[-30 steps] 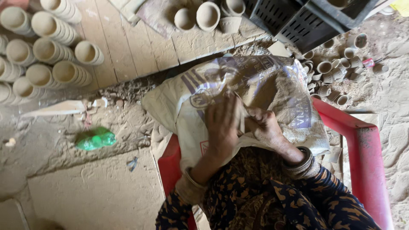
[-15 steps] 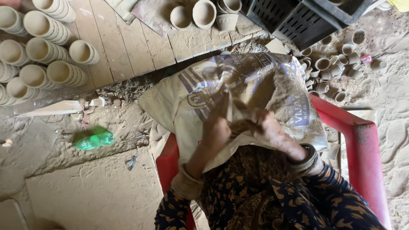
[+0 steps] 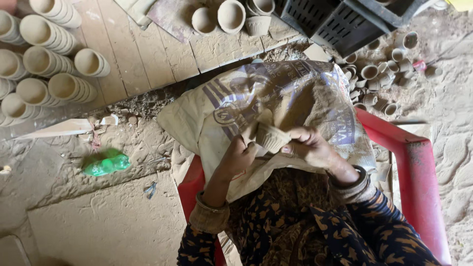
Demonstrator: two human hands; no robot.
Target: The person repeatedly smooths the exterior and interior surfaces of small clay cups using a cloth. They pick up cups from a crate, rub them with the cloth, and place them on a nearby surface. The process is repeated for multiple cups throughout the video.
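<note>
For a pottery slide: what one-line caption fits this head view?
Seated in a red chair, left hand and right hand hold a clay cup over a lap sack.

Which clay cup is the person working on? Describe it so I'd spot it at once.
Find the red plastic chair, then the dusty printed sack spread over the person's lap. The small ridged clay cup sits above it, between left hand and right hand, the only cup held rather than stacked or lying loose.

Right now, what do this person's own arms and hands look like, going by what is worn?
Both hands, left hand and right hand, are bare, without gloves. Both arms wear a dark navy sleeve patterned with orange-brown leaf shapes, each ending in a ribbed tan cuff near the wrist. A thin bangle circles the left wrist.
</note>
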